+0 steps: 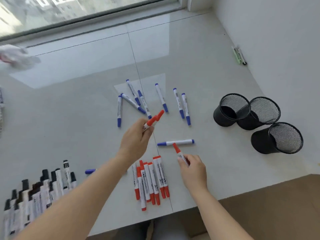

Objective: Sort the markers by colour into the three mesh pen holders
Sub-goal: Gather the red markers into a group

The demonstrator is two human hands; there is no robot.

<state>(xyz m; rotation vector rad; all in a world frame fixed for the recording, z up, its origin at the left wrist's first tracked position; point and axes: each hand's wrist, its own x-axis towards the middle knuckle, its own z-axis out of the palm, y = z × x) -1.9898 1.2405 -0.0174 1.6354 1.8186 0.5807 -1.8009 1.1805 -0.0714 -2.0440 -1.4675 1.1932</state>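
Observation:
My left hand (136, 137) holds a red marker (154, 119) raised above the white surface, its cap pointing up and right. My right hand (193, 168) grips a second red marker (178, 152) whose cap tip touches a lone blue marker (175, 142) lying crosswise. A pile of red markers (150, 182) lies between my forearms. Several blue markers (138, 101) are scattered further back. Black markers (43, 187) sit in a row at the lower left. Three black mesh pen holders (231, 110), (264, 112), (284, 138) stand at the right, with no markers visible inside.
One more blue marker (90, 171) peeks out from under my left forearm. A crumpled white cloth (17, 57) lies at the far left. A small green item (239, 55) rests by the right wall. The surface's front edge (190, 207) runs below the red pile; a window sits behind.

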